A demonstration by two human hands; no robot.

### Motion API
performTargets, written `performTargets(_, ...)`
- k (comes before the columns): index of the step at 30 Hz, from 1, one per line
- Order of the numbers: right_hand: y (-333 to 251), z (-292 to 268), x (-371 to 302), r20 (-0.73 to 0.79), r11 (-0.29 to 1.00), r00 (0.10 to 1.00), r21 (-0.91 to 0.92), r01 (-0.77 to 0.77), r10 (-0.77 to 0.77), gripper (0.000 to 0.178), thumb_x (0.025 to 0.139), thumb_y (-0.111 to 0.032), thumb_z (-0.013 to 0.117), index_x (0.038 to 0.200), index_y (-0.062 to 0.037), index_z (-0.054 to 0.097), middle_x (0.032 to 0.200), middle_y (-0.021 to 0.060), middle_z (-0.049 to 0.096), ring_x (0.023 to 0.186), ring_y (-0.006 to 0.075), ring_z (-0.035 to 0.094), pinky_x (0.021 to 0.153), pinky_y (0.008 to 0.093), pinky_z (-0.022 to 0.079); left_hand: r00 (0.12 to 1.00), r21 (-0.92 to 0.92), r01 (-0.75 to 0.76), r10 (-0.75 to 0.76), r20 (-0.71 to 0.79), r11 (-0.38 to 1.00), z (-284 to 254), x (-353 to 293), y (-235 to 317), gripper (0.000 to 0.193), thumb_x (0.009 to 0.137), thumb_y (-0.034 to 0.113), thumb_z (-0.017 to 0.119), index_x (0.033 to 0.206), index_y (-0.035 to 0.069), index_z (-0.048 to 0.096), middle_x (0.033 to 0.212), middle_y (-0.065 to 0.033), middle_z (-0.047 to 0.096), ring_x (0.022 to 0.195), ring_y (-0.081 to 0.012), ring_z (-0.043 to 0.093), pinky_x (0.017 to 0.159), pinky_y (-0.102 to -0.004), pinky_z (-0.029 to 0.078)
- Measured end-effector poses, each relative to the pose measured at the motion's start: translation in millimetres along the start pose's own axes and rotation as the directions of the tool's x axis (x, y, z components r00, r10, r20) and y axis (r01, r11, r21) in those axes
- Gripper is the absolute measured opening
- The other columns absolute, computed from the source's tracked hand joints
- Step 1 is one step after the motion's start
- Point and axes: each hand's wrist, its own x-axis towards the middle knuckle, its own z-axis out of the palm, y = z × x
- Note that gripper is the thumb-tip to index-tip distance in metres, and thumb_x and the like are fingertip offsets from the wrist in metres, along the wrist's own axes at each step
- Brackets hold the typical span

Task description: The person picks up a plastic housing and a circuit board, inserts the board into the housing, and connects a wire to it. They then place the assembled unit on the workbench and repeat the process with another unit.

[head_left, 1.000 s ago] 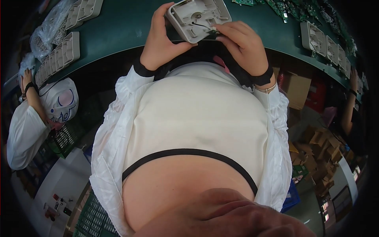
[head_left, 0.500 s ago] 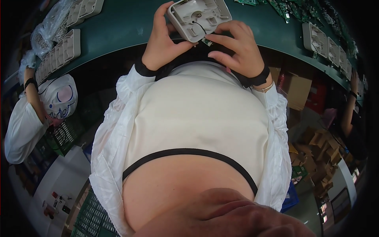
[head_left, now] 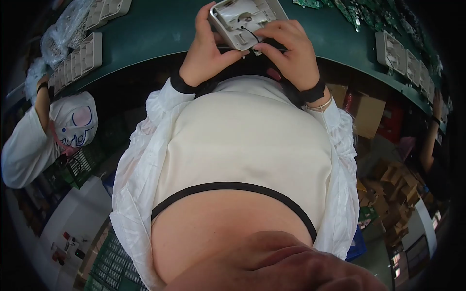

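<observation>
Two hands: left hand (head_left: 206,57) grasped the pale housing (head_left: 234,18) along its left side; right hand (head_left: 295,51) had thumb and forefinger at the black wire (head_left: 251,34), whether pinching it could not be told.
Housing: between both hands, open face up, sides askew, near corner toward the body; top cropped, long axis uncertain.
Wire: curved from housing's middle toward its near-right edge, right hand nearer.
Worktop (head_left: 145,36): green, beyond; circuit boards (head_left: 350,13) far right.
</observation>
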Motion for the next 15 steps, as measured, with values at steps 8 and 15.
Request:
performTargets(8,10,-17,15,0.152,0.956,0.970,-0.197,0.217,-0.189,0.022,0.080,-0.008,0.079,0.101,-0.0090,0.076,0.102,0.0038,0.073,0.097,0.0285,0.063,0.081,0.0384,0.047,0.987,0.381,-0.156,0.153,0.038,0.911,3,9,-9,0.117,0.076,0.010,0.088,0.156,0.006,0.002,0.140,-0.0276,0.043,0.109,-0.0318,0.069,0.087,-0.0390,0.061)
performTargets(15,1,-42,10,0.208,0.938,0.955,-0.232,0.259,-0.212,0.017,0.080,-0.007,0.078,0.096,-0.0109,0.076,0.098,0.0008,0.074,0.095,0.0254,0.064,0.076,0.0380,0.045,0.980,0.368,-0.093,0.019,0.199,0.925,-38,29,18,0.104,0.078,0.021,0.091,0.156,0.003,0.025,0.149,-0.0228,0.045,0.118,-0.0308,0.065,0.096,-0.0419,0.057)
